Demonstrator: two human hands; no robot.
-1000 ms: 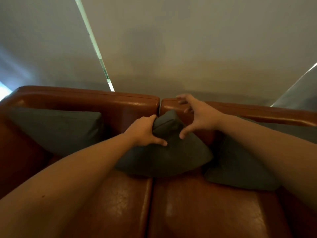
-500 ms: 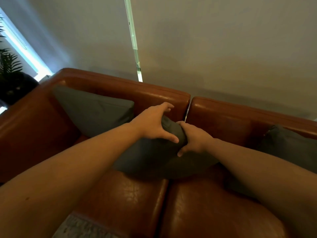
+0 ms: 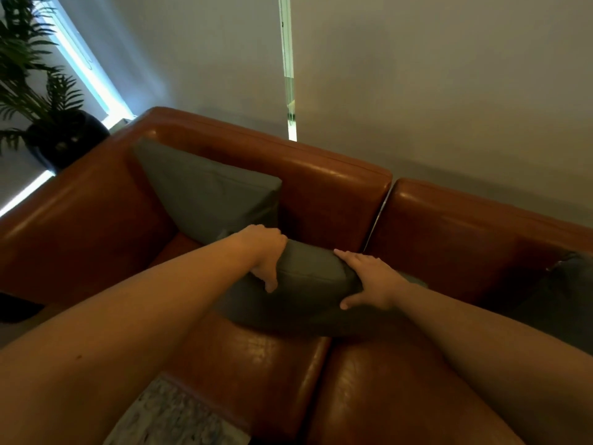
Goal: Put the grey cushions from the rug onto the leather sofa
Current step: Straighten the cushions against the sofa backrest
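On the leather sofa [image 3: 324,187], left hand [image 3: 266,255] grips a grey cushion [image 3: 309,279]; right hand [image 3: 373,281] presses flat.

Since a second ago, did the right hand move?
Yes. The right hand dropped from the top edge of the leather sofa, beside its back seam, down onto the middle grey cushion.

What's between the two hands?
In the head view, the top edge of the middle grey fabric cushion spans between the left hand and right hand.

Dim; window [image 3: 93,75] light left, wide-angle warp.
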